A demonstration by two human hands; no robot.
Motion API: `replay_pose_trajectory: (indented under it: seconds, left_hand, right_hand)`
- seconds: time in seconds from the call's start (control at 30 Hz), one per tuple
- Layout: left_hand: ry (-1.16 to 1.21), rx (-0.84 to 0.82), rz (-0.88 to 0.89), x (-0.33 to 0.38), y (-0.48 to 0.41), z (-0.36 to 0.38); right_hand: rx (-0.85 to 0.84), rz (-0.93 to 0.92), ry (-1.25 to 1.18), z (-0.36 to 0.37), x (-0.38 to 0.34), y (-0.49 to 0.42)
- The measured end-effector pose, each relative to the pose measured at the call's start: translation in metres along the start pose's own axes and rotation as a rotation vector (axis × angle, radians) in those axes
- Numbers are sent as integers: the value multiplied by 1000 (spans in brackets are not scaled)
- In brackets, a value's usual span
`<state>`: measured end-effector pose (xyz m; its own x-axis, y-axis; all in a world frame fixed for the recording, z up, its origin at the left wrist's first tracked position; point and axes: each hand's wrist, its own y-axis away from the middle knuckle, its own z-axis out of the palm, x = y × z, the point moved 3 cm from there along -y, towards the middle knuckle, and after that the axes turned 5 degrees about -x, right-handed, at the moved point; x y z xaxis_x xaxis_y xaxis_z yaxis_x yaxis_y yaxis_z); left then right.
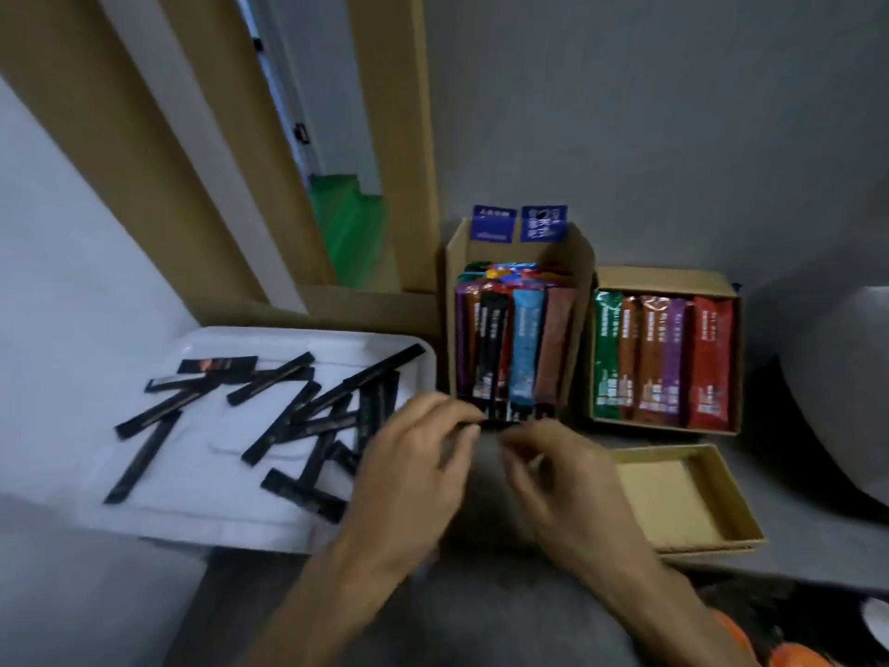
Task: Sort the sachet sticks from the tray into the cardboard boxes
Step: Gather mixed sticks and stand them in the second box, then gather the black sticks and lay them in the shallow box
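**A:** Both hands meet at the near edge of the middle box (584, 281). The left hand (418, 454) pinches the end of a black stick (474, 428) in curled fingers.
**B:** And the right hand (563, 474)?
**A:** Fingers curled, tips just beside that stick, but it's too blurred to tell whether it grips.
**B:** The rest?
**A:** Loose black sticks (270, 378) lie scattered across the white tray (216, 503), on the left. Coloured sachets (709, 358) fill the right box (668, 277), and the empty box (664, 503) sits in front of it.
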<state>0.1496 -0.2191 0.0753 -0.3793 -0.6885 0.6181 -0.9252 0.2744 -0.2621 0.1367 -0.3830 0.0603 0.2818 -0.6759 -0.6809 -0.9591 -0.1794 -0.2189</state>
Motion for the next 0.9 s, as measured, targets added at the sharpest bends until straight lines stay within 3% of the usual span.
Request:
replay_pose_trajectory:
  seconds: [0.13,0.27,0.4,0.53,0.6,0.67,0.73,0.8,0.9]
  left_hand:
    - [-99,-5,-183,-86,34,-69]
    - [-207,-207,-170,-145,51,-90]
    - [-251,-355,-18,-161,51,-78]
    - [-271,-470,74,-165,53,-73]
    - [-276,-510,98,-167,58,-77]
    - [-206,-479,81,-170,60,-90]
    - [-113,-336,-21,-175,56,-108]
    - [-62,-187,-148,-184,46,-121]
    - [-79,-133,-265,-191,26,-121]
  right_hand:
    - [-245,37,175,104,-56,-25]
    - [-348,125,443,155,-83,-40]
    - [-409,347,425,152,-83,-42]
    - [-294,474,289,136,-90,-63]
    - [-315,509,221,139,-93,-81]
    - [-301,545,220,144,-93,-97]
    - [-241,602,321,150,-91,-110]
    - [-274,648,411,159,-86,-117]
    - [-341,651,446,166,-81,-117]
